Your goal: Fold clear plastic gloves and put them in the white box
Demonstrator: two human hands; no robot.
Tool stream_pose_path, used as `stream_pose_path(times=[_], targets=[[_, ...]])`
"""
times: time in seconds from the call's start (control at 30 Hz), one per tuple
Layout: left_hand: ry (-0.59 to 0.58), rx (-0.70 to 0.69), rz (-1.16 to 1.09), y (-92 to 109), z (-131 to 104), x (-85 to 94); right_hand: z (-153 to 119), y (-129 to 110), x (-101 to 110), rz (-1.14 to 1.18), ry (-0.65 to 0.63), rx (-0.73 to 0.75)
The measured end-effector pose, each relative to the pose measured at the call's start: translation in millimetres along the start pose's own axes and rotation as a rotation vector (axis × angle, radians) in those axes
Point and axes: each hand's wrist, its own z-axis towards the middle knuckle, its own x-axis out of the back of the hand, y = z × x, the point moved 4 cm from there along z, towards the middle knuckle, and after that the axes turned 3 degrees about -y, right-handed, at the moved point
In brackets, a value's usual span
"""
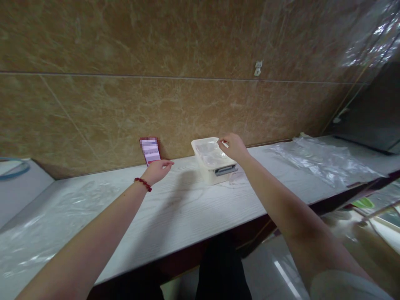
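Observation:
A white plastic container (204, 173) with a grey side latch stands against the wall, without a lid on top. Clear plastic film (211, 153) shows inside it. My right hand (233, 146) is over the container's right rim, thumb and fingertips pinched together; what they hold, if anything, is too small to make out. Left of the container, my left hand (158, 171) hovers above the counter with fingers stretched out and thumb close beneath them, nothing visible in them. Just behind it, a phone (151, 151) with a lit screen leans on the wall.
Clear plastic sheets or bags lie on the white counter (175, 221), a crumpled pile (321, 160) at right and a flat one (71, 208) at left. A dark box-like object (371, 108) stands far right. A marbled tile wall (187, 108) rises behind.

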Motion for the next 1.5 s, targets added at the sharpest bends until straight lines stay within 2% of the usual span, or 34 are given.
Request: stream_pose_path(times=[0.13, 0.23, 0.4, 0.47, 0.57, 0.7, 0.8, 0.93, 1.13, 1.37, 1.5], targets=[[0.023, 0.045, -0.005, -26, -25, 3.4, -7, -51, -13, 0.157, 0.082, 0.092], [0.023, 0.096, -0.05, -50, -45, -2.3, -13, -89, -28, 0.254, 0.116, 0.142], [0.058, 0.183, -0.189, -79, -76, -20.4, -24, -145, -67, 0.412, 0.039, 0.197], [0.104, 0.229, -0.279, -85, -86, -28.3, -30, -165, -88, 0.46, -0.014, 0.179], [0.169, 0.284, -0.409, -87, -100, -39.3, -40, -193, -123, 0.518, -0.101, 0.077], [0.183, 0.236, -0.421, -84, -119, -44.0, -50, -229, -160, 0.576, -0.207, -0.004], [0.147, 0.219, -0.307, -90, -141, -37.8, -52, -250, -177, 0.6, -0.278, -0.026], [0.146, 0.268, -0.13, -109, -179, -20.5, -49, -277, -189, 0.61, -0.361, 0.012], [0.197, 0.226, -0.061, -144, -230, 6.7, -41, -316, -203, 0.591, -0.442, 0.061], [0.228, 0.305, 0.046, -193, -270, 39.0, -26, -359, -217, 0.626, -0.489, 0.037], [0.153, 0.296, 0.115, -214, -286, 51.8, -24, -378, -224, 0.673, -0.47, 0.064]])
